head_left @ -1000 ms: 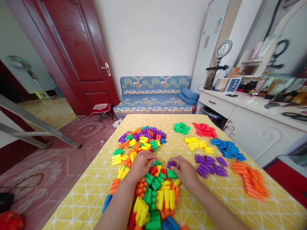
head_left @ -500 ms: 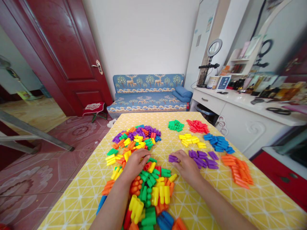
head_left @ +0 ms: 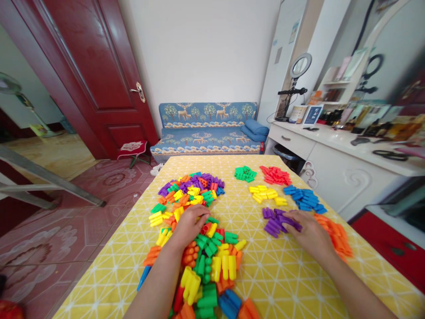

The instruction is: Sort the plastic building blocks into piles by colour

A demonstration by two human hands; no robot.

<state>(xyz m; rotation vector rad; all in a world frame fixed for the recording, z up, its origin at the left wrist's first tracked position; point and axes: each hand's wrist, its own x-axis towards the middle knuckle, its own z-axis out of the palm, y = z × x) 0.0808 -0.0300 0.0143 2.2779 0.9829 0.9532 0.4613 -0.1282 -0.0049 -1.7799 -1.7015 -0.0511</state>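
My left hand (head_left: pixel 191 227) is curled over the mixed pile of plastic building blocks (head_left: pixel 206 248), its fingers closed near red and green pieces; whatever lies in the fingertips is hidden. Over on the right, my right hand (head_left: pixel 307 231) has its thumb and fingers on a purple block (head_left: pixel 292 221) at the edge of the purple group (head_left: pixel 274 220). The hand partly covers that block and the near part of the orange group (head_left: pixel 335 232). Each block looks like short tubes joined side by side.
Separate groups of green (head_left: pixel 245 173), red (head_left: pixel 275 175), yellow (head_left: pixel 264 193) and blue blocks (head_left: pixel 303 199) lie at the far right of the yellow tablecloth (head_left: pixel 109 274). A mixed heap (head_left: pixel 189 188) is at the far left. Beyond stand a blue sofa (head_left: pixel 202 141) and white dresser (head_left: pixel 295 144).
My right hand has moved right with the purple block, from the middle of the table to the purple group. My left hand stays at the mixed pile. The view has shifted slightly.
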